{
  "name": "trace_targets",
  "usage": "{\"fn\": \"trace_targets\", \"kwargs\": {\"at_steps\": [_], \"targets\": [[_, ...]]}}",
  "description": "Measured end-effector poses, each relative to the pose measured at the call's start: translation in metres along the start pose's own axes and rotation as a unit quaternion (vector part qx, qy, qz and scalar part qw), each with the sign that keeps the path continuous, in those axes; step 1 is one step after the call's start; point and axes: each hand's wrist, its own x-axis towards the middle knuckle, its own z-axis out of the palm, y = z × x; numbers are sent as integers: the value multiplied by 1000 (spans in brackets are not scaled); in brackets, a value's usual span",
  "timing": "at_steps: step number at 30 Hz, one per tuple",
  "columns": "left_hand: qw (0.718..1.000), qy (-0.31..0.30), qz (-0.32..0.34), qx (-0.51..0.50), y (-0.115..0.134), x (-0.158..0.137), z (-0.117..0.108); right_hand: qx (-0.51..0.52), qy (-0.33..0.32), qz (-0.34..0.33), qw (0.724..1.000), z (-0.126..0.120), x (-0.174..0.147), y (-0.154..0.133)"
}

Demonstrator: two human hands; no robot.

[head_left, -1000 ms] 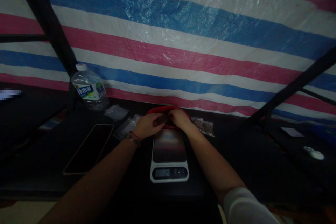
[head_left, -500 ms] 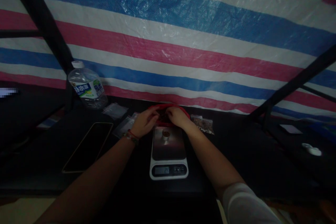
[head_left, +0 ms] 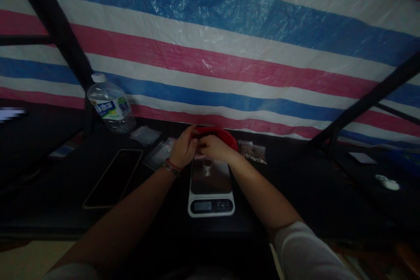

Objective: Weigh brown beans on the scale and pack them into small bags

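Observation:
My left hand (head_left: 184,148) is closed at the near-left side of a red bowl (head_left: 226,135), its fingertips close to those of my right hand. Reaching over the bowl's near rim, my right hand (head_left: 215,148) is closed too, fingers bent and pointing left. Whatever the fingers hold is hidden. Just below the hands, a small round cup (head_left: 207,164) with brown stuff in it stands on the metal plate of a white kitchen scale (head_left: 211,208). The scale's display is lit. Most of the bowl's inside is covered by my hands.
Right of the bowl lie small clear bags of brown pieces (head_left: 254,153). To the left are clear plastic bags (head_left: 146,135), a phone (head_left: 114,179) and a large plastic bottle (head_left: 111,105). A striped sheet (head_left: 229,52) hangs behind the black table, with dark slanted poles (head_left: 55,22) at both sides.
Both hands have come closer together. My right hand has drawn left and nearer out of the bowl, and my left hand has moved right with its fingers closing. The view has shifted slightly.

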Motion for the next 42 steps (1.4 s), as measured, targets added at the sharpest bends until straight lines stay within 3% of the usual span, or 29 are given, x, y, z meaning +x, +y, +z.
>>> {"fn": "trace_targets", "kwargs": {"at_steps": [4,9,14,16,19,22,25,28,29,35,42], "targets": [[999,-44,1,-16,-3,0,-1,-25,50,-35,998,-11,-2,-3],[994,-101,-35,-21,-11,0,-1,-26,39,-33,998,-20,-7,-3],[994,-71,-76,39,-11,4,-5,-81,30,-7,996,-24,-13,-7],[995,-59,-46,73,-9,7,-7,-91,37,7,995,-25,-14,-9],[991,-99,42,79,-3,10,-6,-122,61,31,990,-21,-12,-11],[988,-122,77,48,0,9,0,-123,63,-7,990,-17,-10,-13],[995,-88,43,11,-3,6,6,-94,106,-49,989,-21,-10,-11],[999,-29,-16,-7,-11,3,6,-93,207,6,974,-30,-10,1],[999,-14,-30,-11,-13,3,4,-103,212,30,971,-31,-10,8],[997,-9,-69,-43,-17,2,-1,-215,40,69,973,-14,-3,43],[991,-4,-92,-100,-21,1,3,-325,4,106,940,-2,5,48]]}}
